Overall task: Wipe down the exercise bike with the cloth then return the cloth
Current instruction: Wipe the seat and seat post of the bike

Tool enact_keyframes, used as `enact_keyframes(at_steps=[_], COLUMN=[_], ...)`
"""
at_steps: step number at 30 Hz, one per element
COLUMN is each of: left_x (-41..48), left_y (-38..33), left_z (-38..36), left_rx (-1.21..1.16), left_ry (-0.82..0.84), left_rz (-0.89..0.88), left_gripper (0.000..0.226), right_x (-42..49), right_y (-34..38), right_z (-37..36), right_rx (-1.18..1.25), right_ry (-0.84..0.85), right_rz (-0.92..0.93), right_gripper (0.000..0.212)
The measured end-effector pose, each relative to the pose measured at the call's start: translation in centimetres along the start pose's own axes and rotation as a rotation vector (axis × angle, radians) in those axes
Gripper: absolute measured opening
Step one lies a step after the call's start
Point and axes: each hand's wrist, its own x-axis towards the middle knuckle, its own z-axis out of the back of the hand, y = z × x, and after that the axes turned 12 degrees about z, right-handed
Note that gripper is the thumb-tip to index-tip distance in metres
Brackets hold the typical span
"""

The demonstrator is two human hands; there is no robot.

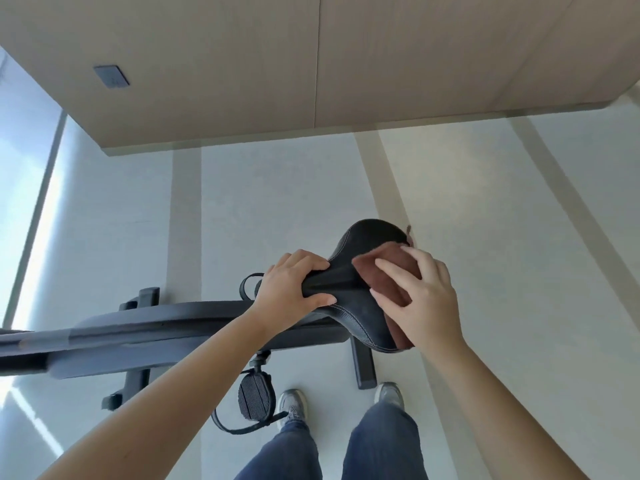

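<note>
The dark grey exercise bike (166, 327) stretches from the left edge to the middle, with its black saddle (367, 237) at centre right. My left hand (294, 289) grips the narrow nose of the saddle. My right hand (422, 292) lies flat with spread fingers on a reddish-brown cloth (374, 268), pressing it against the saddle's wide right part. The cloth drapes over the saddle's right edge, and part of it is hidden under my hand.
A black pedal (254, 396) with a loose strap hangs below the frame, close to my left shoe (292, 407). The rear foot bar (363, 368) stands by my right shoe (389, 396). A beige wall panel (242, 64) rises ahead, and a window runs along the left.
</note>
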Motion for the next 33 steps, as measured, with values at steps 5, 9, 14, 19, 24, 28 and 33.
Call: enact_keyframes(at_steps=[5, 9, 14, 19, 24, 28, 33], left_x=[0.0, -0.3, -1.2, -2.8, -4.0, -4.2, -4.0], left_y=[-0.4, -0.9, -2.2, -3.6, -4.3, -4.2, -3.9], left_z=[0.2, 0.2, -0.3, -1.6, -3.9, -4.4, -4.6], left_rx=[0.022, 0.034, 0.105, 0.129, 0.025, -0.046, -0.159], left_ry=[0.022, 0.015, -0.058, -0.264, -0.490, -0.565, -0.613], left_rz=[0.043, 0.067, 0.142, 0.442, 0.683, 0.779, 0.793], left_gripper=[0.049, 0.049, 0.049, 0.064, 0.082, 0.091, 0.087], right_x=[5.7, 11.3, 11.3, 13.8, 17.8, 17.5, 19.9], right_y=[-1.5, -3.3, -7.0, -8.0, -4.1, -0.2, -3.5], right_z=[-0.9, -2.0, -0.6, -1.1, -4.3, -6.4, -6.7], right_rx=[0.051, 0.148, 0.404, 0.512, 0.500, 0.603, 0.631], right_ry=[0.106, 0.476, 0.571, 0.750, 1.129, 1.237, 1.409], right_rz=[0.044, 0.173, 0.373, 0.529, 0.770, 0.855, 0.872], right_gripper=[0.034, 0.037, 0.036, 0.036, 0.039, 0.049, 0.041])
